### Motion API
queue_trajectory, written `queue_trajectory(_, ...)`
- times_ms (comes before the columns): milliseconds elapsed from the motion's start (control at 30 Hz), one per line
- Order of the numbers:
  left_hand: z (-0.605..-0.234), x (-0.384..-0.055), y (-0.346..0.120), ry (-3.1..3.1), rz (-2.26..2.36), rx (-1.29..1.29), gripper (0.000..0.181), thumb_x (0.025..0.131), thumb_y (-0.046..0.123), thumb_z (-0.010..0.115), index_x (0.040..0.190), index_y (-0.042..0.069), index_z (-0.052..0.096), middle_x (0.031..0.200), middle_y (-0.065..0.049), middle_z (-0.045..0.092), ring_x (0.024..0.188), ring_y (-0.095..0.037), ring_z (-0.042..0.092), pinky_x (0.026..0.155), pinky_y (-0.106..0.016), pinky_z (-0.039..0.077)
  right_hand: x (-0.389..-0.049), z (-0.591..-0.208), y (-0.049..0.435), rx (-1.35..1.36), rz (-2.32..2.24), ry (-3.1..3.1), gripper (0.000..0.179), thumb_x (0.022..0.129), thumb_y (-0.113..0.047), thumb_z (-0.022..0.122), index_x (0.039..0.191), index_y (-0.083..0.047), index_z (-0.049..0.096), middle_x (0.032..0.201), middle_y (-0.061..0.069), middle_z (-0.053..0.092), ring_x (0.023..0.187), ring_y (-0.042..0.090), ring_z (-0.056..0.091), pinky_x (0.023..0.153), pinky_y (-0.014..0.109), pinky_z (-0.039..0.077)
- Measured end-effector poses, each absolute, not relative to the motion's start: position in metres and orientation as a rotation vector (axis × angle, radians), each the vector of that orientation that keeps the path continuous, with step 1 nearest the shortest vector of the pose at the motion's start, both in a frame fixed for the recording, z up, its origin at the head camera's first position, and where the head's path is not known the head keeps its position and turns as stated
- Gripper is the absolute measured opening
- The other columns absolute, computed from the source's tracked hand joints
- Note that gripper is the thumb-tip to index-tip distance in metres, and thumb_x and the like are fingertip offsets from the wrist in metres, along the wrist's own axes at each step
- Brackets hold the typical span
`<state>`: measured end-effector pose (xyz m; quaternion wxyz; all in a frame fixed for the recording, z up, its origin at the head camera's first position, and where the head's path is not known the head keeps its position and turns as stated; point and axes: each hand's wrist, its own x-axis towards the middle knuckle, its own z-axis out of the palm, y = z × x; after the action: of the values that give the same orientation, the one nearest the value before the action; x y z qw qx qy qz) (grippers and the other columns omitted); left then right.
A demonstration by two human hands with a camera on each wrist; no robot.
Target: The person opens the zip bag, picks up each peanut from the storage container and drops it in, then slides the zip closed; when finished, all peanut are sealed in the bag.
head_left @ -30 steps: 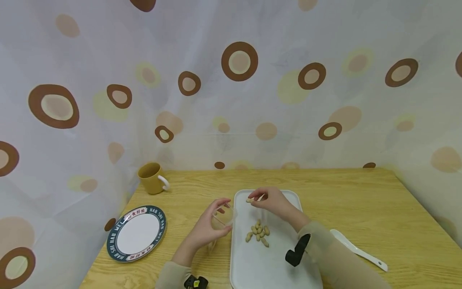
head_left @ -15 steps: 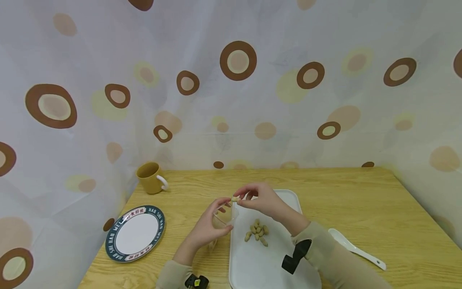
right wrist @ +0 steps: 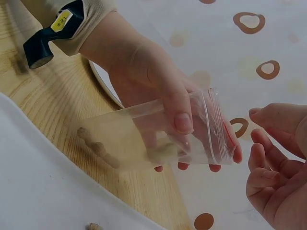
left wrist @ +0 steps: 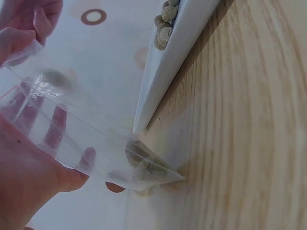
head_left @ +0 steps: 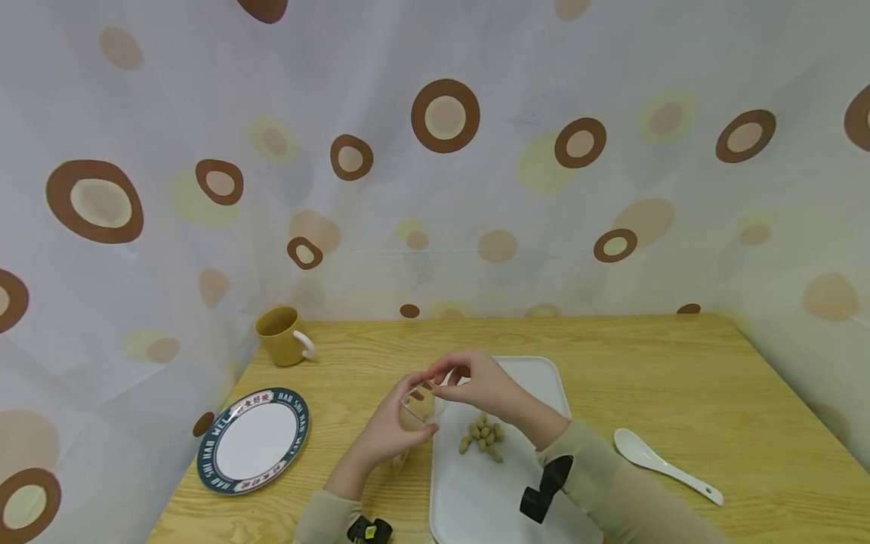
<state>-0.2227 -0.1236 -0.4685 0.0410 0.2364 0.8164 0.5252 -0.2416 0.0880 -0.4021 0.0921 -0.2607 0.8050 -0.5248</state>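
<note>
My left hand (head_left: 389, 429) holds a clear zip bag (right wrist: 132, 139) by its mouth, above the table beside the tray. Shelled-in peanuts (right wrist: 97, 147) lie in the bag's bottom corner, and a blurred peanut (right wrist: 161, 151) shows higher up inside it. Right at the bag's mouth is my right hand (head_left: 481, 387); in the right wrist view its fingers (right wrist: 271, 158) are loosely bent, with nothing between them. On the white tray (head_left: 506, 495) lies a small pile of peanuts (head_left: 484, 432) in their shells.
A white spoon (head_left: 666, 466) lies on the table right of the tray. To the left is a plate (head_left: 254, 442) with a dark patterned rim, and behind it stands a yellow mug (head_left: 282, 340). A patterned curtain (head_left: 445, 227) encloses the table's back and sides.
My right hand has moved left from over the tray to the bag's mouth and let go of the peanut it pinched, which is now inside the bag. The left hand has stayed in place.
</note>
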Motion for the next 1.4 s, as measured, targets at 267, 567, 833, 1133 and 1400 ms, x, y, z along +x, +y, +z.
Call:
queue_trajectory(267, -0.471, -0.225, -0.126, 2.491, 1.64, 0.812, 0.068, 0.084, 0.012, 0.076, 0.143, 0.014, 0.043, 0.133, -0.01, 0.054, 0.118, -0.032, 0.048, 0.098, -0.055, 0.037, -0.247, -0.411, 0.1, -0.719, -1.509, 2.458, 0.02, 0.089, -0.011, 0.072, 0.109, -0.009, 0.072, 0.095, 0.003, 0.067, 0.081, 0.017, 0.06, 0.066, 0.028, 0.051)
queue_trajectory(567, -0.468, -0.227, -0.126, 2.517, 1.628, 0.782, 0.071, 0.082, 0.005, 0.076, 0.145, 0.01, 0.042, 0.132, -0.01, 0.055, 0.117, -0.029, 0.048, 0.099, -0.055, 0.038, -0.252, -0.427, 0.119, -0.654, -1.444, 2.533, 0.017, 0.088, -0.014, 0.074, 0.104, -0.013, 0.073, 0.093, 0.001, 0.067, 0.078, 0.018, 0.059, 0.067, 0.027, 0.05)
queue_trajectory(833, -0.466, -0.228, -0.127, 2.507, 1.623, 0.794, 0.07, 0.083, 0.008, 0.076, 0.144, 0.014, 0.043, 0.133, -0.009, 0.054, 0.119, -0.031, 0.048, 0.1, -0.053, 0.038, -0.252, -0.445, 0.136, -0.565, -1.372, 2.557, 0.02, 0.087, -0.009, 0.073, 0.107, -0.006, 0.072, 0.091, 0.001, 0.066, 0.075, 0.018, 0.057, 0.064, 0.025, 0.047)
queue_trajectory(1133, -0.471, -0.226, -0.128, 2.5, 1.635, 0.785, 0.07, 0.083, 0.007, 0.076, 0.145, 0.011, 0.043, 0.132, -0.008, 0.054, 0.117, -0.029, 0.048, 0.1, -0.057, 0.034, -0.248, -0.468, 0.154, -0.541, -1.291, 2.556, 0.022, 0.085, -0.01, 0.075, 0.106, -0.007, 0.072, 0.091, 0.002, 0.065, 0.072, 0.015, 0.054, 0.061, 0.024, 0.046)
queue_trajectory(1400, -0.474, -0.226, -0.128, 2.488, 1.662, 0.769, 0.07, 0.082, 0.004, 0.075, 0.145, 0.011, 0.043, 0.132, -0.011, 0.054, 0.118, -0.036, 0.048, 0.1, -0.058, 0.034, -0.246, -0.481, 0.162, -0.534, -1.214, 2.547, 0.025, 0.082, -0.011, 0.078, 0.106, -0.011, 0.072, 0.091, 0.002, 0.063, 0.07, 0.016, 0.052, 0.06, 0.024, 0.045)
